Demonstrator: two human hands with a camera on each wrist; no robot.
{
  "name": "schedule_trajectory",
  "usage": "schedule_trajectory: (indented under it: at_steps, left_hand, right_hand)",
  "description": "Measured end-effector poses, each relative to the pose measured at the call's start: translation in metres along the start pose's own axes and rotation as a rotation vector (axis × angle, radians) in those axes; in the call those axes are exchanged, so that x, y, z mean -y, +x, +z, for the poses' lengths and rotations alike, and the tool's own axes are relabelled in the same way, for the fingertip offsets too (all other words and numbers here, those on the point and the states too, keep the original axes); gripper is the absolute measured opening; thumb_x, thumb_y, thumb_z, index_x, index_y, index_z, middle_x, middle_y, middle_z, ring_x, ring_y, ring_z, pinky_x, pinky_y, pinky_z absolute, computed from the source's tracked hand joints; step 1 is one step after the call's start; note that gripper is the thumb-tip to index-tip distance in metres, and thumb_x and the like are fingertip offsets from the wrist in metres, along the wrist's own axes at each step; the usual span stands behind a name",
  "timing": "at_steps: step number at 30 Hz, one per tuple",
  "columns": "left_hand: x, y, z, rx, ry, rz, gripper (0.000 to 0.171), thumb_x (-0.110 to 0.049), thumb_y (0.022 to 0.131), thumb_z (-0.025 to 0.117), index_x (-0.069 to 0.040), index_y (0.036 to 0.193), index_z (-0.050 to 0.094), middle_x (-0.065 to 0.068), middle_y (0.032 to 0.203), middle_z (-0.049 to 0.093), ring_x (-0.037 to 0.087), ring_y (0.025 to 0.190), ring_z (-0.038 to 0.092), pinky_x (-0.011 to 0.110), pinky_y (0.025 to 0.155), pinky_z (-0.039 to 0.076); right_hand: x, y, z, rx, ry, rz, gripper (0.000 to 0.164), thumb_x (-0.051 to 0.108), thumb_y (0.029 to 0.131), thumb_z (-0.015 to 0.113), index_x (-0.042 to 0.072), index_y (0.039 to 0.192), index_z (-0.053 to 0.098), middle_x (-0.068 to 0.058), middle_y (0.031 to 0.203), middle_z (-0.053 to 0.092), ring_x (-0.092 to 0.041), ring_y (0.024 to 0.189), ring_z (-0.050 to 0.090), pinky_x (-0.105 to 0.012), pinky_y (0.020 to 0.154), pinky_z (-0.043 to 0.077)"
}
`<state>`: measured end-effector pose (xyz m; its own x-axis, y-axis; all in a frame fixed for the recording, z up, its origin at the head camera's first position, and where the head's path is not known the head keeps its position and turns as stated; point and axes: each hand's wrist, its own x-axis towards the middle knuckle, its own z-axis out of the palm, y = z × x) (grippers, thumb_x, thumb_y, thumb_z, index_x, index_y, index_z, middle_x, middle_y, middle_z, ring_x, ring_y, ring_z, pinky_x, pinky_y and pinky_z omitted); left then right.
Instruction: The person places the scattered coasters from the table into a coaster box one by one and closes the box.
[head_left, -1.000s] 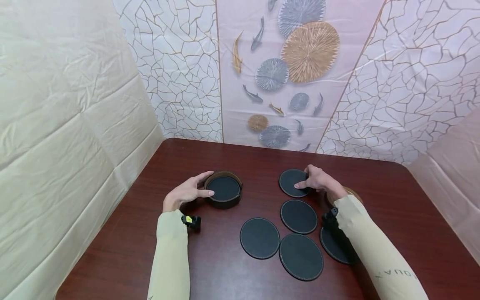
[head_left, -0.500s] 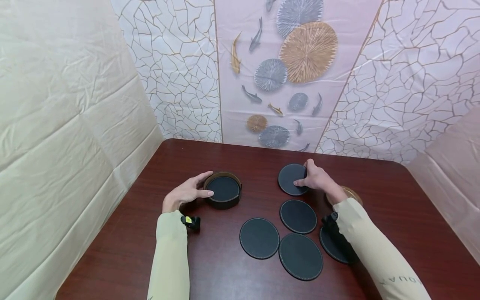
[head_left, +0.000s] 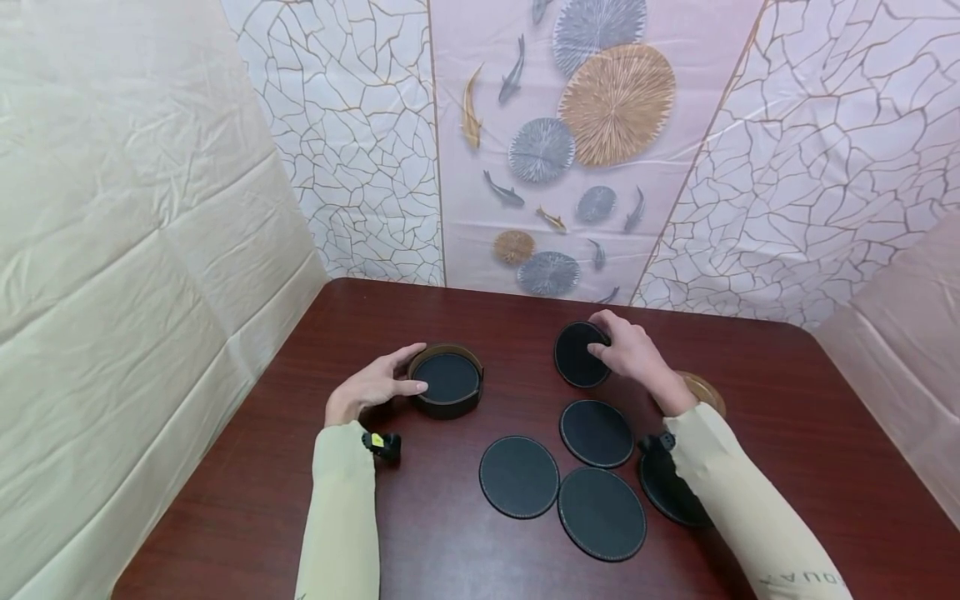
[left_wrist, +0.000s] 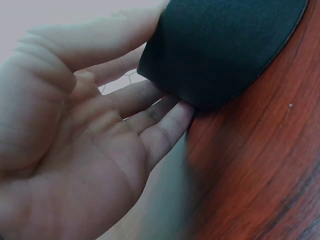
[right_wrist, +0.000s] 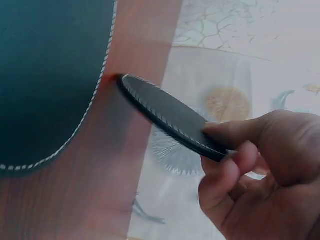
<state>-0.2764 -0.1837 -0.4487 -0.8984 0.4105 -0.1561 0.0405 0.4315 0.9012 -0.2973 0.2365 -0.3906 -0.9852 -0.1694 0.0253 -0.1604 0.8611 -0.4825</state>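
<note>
On the left of the table, my left hand grips the side of a round black coaster holder, thumb at the near rim and fingers round the far side. A black coaster shows inside the holder's brown-lined wall. In the left wrist view, the fingers reach under the dark holder wall. My right hand pinches another round black coaster by its right edge, between thumb and fingers. In the right wrist view this stitched coaster is tilted, its far edge raised off the table.
Several more black coasters lie flat nearer me: one just below the held one, a coaster at the left, a coaster at the front, and a coaster partly under my right forearm. A brown round object sits behind my right wrist.
My right hand has raised its coaster and shifted slightly away and to the left, tilting the coaster so its face looks darker. The left hand and the holder have stayed put.
</note>
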Motion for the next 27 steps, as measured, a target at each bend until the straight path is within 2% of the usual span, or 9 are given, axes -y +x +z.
schedule_trajectory:
  at_steps: [4, 8, 13, 18, 27]
  left_hand:
    - [0.001, 0.000, 0.000, 0.005, -0.004, -0.004, 0.078, -0.019, 0.090, 0.071, -0.023, 0.156, 0.028, 0.009, 0.158, 0.033, 0.031, 0.145, 0.030, 0.052, 0.115, 0.032]
    - [0.002, 0.001, -0.001, 0.005, -0.005, -0.005, 0.078, -0.020, 0.090, 0.071, -0.023, 0.156, 0.028, 0.009, 0.159, 0.032, 0.031, 0.147, 0.028, 0.053, 0.116, 0.031]
    - [0.001, 0.001, -0.002, 0.004, 0.005, -0.009, 0.078, -0.021, 0.090, 0.071, -0.024, 0.156, 0.029, 0.008, 0.158, 0.033, 0.031, 0.146, 0.029, 0.053, 0.116, 0.031]
    - [0.000, 0.001, -0.002, 0.003, 0.002, -0.020, 0.079, -0.023, 0.089, 0.072, -0.027, 0.155, 0.029, 0.007, 0.158, 0.034, 0.030, 0.146, 0.030, 0.051, 0.115, 0.032]
    - [0.000, 0.000, -0.002, 0.001, -0.006, -0.026, 0.079, -0.024, 0.089, 0.072, -0.027, 0.155, 0.029, 0.008, 0.157, 0.035, 0.030, 0.145, 0.031, 0.052, 0.115, 0.032]
  right_hand:
    - [0.007, -0.005, -0.002, 0.000, 0.059, 0.005, 0.044, 0.017, 0.097, 0.060, 0.010, 0.138, 0.045, -0.024, 0.128, 0.060, -0.026, 0.057, 0.065, -0.035, 0.051, 0.052]
    - [0.012, -0.009, -0.003, -0.015, 0.107, -0.011, 0.046, 0.017, 0.098, 0.059, 0.013, 0.140, 0.043, -0.022, 0.120, 0.063, -0.022, 0.049, 0.062, -0.034, 0.047, 0.051]
    - [0.019, -0.011, -0.004, -0.044, 0.124, -0.047, 0.048, 0.017, 0.098, 0.059, 0.016, 0.143, 0.041, -0.017, 0.107, 0.066, -0.021, 0.043, 0.059, -0.035, 0.049, 0.051]
    - [0.027, -0.013, -0.004, -0.064, 0.159, -0.075, 0.049, 0.016, 0.098, 0.059, 0.015, 0.144, 0.042, -0.016, 0.095, 0.063, -0.021, 0.043, 0.061, -0.034, 0.050, 0.053]
    - [0.043, -0.011, 0.006, -0.063, 0.223, -0.112, 0.044, 0.017, 0.100, 0.056, 0.016, 0.142, 0.045, -0.014, 0.094, 0.062, -0.021, 0.046, 0.064, -0.033, 0.059, 0.055]
